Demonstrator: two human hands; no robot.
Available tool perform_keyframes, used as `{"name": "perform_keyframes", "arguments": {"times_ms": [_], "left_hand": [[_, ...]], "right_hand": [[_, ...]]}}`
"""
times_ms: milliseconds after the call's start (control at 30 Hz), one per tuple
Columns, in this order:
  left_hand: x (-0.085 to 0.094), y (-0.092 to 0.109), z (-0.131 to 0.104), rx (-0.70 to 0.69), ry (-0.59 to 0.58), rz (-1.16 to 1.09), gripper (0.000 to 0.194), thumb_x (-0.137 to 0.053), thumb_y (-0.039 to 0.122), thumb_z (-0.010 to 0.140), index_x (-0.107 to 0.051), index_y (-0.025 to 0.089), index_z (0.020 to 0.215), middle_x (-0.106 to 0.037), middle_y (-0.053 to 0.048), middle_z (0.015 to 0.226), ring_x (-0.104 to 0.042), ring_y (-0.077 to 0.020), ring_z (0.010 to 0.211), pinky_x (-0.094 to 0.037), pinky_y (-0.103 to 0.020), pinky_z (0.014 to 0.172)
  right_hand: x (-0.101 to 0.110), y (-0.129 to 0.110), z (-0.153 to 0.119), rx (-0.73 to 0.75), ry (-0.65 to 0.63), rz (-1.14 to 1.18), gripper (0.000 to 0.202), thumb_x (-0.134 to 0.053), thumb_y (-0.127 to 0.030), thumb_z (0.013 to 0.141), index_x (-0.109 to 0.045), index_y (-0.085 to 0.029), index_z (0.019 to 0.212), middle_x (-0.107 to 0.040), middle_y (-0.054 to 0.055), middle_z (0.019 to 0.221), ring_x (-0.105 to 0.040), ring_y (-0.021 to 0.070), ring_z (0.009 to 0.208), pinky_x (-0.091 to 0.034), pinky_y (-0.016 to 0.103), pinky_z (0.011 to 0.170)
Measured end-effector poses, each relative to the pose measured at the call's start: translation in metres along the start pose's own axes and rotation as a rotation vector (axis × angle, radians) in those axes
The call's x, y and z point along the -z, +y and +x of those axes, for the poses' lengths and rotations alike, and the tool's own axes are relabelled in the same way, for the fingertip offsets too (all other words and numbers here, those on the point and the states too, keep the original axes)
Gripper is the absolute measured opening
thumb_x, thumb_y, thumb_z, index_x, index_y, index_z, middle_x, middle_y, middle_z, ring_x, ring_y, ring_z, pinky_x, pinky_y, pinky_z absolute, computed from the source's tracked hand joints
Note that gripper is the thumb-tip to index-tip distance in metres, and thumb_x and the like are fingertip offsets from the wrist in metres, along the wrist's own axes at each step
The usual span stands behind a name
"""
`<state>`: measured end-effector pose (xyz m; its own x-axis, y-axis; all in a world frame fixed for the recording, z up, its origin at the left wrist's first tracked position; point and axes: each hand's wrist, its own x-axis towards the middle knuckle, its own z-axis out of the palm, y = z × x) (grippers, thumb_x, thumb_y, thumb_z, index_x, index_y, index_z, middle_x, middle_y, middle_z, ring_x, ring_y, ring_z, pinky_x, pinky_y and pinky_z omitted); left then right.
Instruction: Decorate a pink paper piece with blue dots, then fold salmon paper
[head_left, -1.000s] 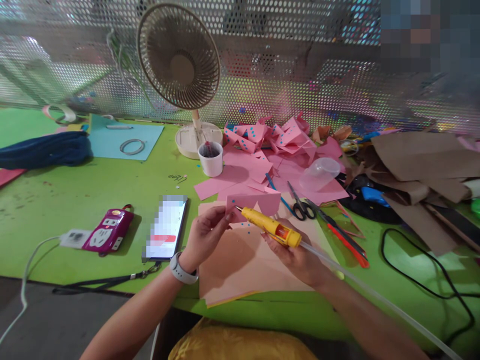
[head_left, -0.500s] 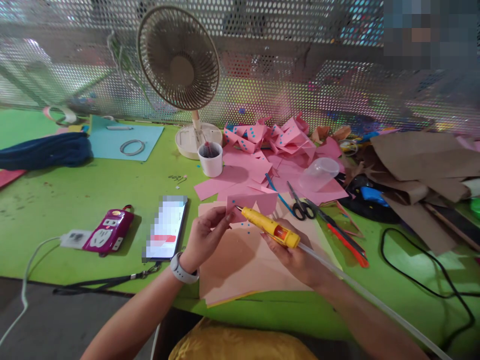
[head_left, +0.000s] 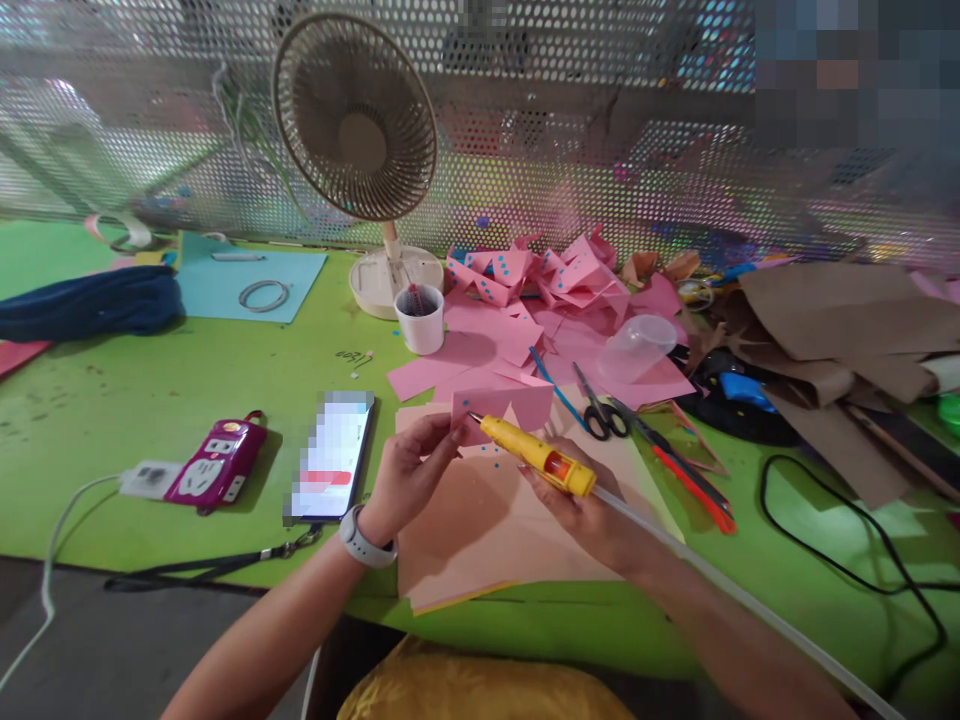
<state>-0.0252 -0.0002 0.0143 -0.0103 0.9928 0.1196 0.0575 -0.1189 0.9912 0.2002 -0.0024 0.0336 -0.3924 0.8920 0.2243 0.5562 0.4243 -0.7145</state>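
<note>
While yellow fabric [head_left: 480, 690] fills the bottom edge of the frame, the green desk [head_left: 420, 585] begins just above it. Peach sheets [head_left: 480, 550] lie stacked at lower centre.

Left hand [head_left: 416, 455], centre: pinching the left end of a pink card strip [head_left: 517, 405] between thumb and fingers; pale watch [head_left: 365, 540] on the wrist. Right hand [head_left: 574, 500], right of centre: wrapped around a yellow glue gun [head_left: 536, 452], long translucent rod [head_left: 720, 570] running from its rear to the lower right. Metal tip points left at the strip, just below a blue dot [head_left: 466, 403]; contact cannot be told.

Left of the hands: magenta power strip [head_left: 217, 465] and phone [head_left: 331, 455], screen up. Right of centre: dark-handled scissors [head_left: 600, 418] and a red-and-black tool [head_left: 694, 487].

Farther, upper centre: white cup [head_left: 420, 325] in front of the fan [head_left: 363, 140]; to its right, folded pink pieces [head_left: 525, 268], several blue-dotted, heap beyond a clear cup [head_left: 641, 345] on its side. Brown paper [head_left: 817, 310] spreads at right. Perforated metal screen [head_left: 525, 170] spans the top.
</note>
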Motion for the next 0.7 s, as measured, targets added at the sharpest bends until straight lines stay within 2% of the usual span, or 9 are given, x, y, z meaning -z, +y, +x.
{"name": "perform_keyframes", "arguments": {"times_ms": [267, 533, 700], "left_hand": [[0.0008, -0.0028, 0.0002, -0.012, -0.003, 0.006, 0.025, -0.065, 0.035, 0.091, -0.071, 0.018, 0.109, -0.075, -0.006, 0.091, -0.067, -0.0149, 0.076, -0.057, -0.025, 0.066], [0.0008, -0.0026, 0.0006, -0.015, 0.002, 0.013, 0.025, -0.065, 0.035, 0.09, -0.071, 0.018, 0.108, -0.075, -0.005, 0.09, -0.067, -0.0147, 0.074, -0.057, -0.025, 0.066], [0.0011, -0.0035, 0.0, -0.021, 0.004, -0.019, 0.025, -0.066, 0.035, 0.09, -0.072, 0.019, 0.108, -0.075, -0.006, 0.096, -0.069, -0.0158, 0.08, -0.059, -0.026, 0.068]], "right_hand": [[0.0002, 0.0016, -0.0006, 0.037, 0.05, 0.016, 0.006, -0.055, -0.027, 0.093, -0.056, -0.023, 0.098, -0.067, 0.001, 0.084, -0.067, 0.0156, 0.073, -0.052, 0.024, 0.065], [-0.0021, 0.0044, -0.0017, 0.063, 0.065, 0.006, 0.005, -0.056, -0.026, 0.093, -0.055, -0.023, 0.097, -0.064, 0.0, 0.081, -0.065, 0.0146, 0.069, -0.05, 0.023, 0.062], [-0.004, 0.0093, -0.0033, 0.072, 0.042, -0.013, 0.005, -0.056, -0.024, 0.092, -0.054, -0.023, 0.096, -0.064, 0.0, 0.083, -0.066, 0.0152, 0.071, -0.049, 0.024, 0.063]]}}
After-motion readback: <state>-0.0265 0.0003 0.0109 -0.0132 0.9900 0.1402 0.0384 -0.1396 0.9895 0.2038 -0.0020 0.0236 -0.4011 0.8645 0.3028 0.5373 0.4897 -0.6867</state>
